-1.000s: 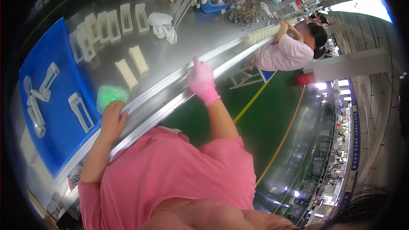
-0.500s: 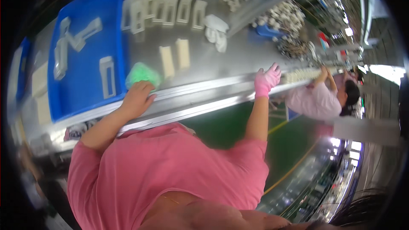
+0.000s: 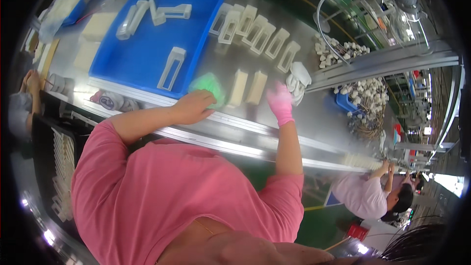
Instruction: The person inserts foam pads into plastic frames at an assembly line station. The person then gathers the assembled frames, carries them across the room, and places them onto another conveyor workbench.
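Note:
My left hand (image 3: 195,106), bare, rests at the bench's front edge with its fingers bent over a crumpled green cloth (image 3: 208,86). On my right hand (image 3: 280,105) is a pink glove. It hovers over the metal bench, its fingers a little blurred but apart, and nothing shows in them. Just left of it two cream blocks, a left block (image 3: 238,88) and a right block (image 3: 256,88), lie side by side. Close to its right is a bunched white glove or cloth (image 3: 298,79). Several white rectangular frames (image 3: 265,38) are lined up farther back.
A blue tray (image 3: 147,64) left of my hands holds several white frames, one a lone frame (image 3: 172,68). A metal post (image 3: 382,64) crosses at the right, beside heaps of white connectors on cables (image 3: 365,95). Beyond, a co-worker (image 3: 365,194) sits along the bench.
The view has turned, so the bench shows at another slant. My right hand has moved from the front rail in over the bench, beside the blocks. My left hand stays at the green cloth.

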Demonstrator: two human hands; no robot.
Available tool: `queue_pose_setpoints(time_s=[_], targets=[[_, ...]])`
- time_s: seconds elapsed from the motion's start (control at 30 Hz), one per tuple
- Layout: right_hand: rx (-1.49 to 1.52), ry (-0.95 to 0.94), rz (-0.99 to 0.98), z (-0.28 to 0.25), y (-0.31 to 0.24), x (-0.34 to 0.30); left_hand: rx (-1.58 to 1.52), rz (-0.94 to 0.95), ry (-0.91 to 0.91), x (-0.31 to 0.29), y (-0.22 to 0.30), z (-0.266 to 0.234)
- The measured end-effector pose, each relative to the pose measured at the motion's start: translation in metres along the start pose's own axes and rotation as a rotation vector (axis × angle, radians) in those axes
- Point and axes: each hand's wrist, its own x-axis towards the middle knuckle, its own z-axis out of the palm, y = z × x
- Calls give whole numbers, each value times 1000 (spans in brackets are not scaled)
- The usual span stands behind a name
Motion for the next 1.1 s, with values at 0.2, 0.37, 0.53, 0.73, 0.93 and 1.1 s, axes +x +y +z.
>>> queue_pose_setpoints(time_s=[0.2, 0.37, 0.53, 0.73, 0.93, 1.1], targets=[[72, -172, -114, -1, -32, 38, -119, -156, 223, 1, -10, 0], [398, -185, -224, 47, 2, 89, -42, -245, 348, 28, -23, -1], [458, -421, -47, 11, -28, 105, -146, -448, 279, 60, -24, -3], [244, -243, -240, 116, 22, 215, 80, -432, 377, 123, -85, -10], [213, -119, 55, 102, -34, 228, 55, -515, 447, 193, -157, -9], [444, -89, 371, 92, -69, 225, 12, -782, 419, 234, -195, 10]])
